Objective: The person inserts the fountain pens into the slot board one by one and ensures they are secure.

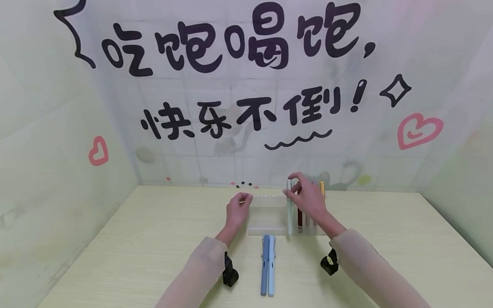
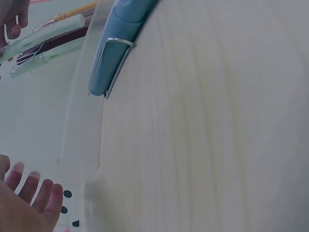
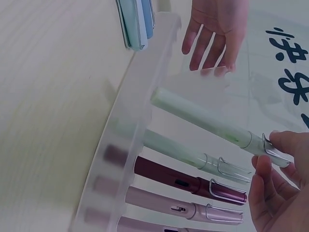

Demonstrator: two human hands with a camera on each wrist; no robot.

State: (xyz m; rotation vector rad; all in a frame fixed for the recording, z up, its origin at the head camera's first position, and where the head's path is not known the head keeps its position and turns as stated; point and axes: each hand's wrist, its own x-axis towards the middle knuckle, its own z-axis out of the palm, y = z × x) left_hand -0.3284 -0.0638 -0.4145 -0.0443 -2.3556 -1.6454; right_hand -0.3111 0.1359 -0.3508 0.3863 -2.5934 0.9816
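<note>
A translucent pen rack (image 1: 267,231) stands on the table. At its upper left corner my left hand (image 1: 237,210) grips the edge; its fingertips reach the panel in the right wrist view. My right hand (image 1: 309,199) pinches the clip end of a mint green pen (image 3: 203,118), which slants over the rack, its lower end near the front ledge. Beside it in the rack lie a second green pen (image 3: 181,152), a dark red pen (image 3: 166,175) and a pink pen (image 3: 164,200). In front, a dark blue pen (image 1: 265,266) and a light blue pen (image 1: 271,266) lie side by side.
An orange-yellow pen (image 1: 323,188) stands at the rack's right end, partly behind my right hand. Behind the rack rises a printed backdrop (image 1: 214,168) with black lettering. Side walls border the pale wooden table (image 1: 160,247). Black wrist cameras (image 1: 230,276) hang below both sleeves.
</note>
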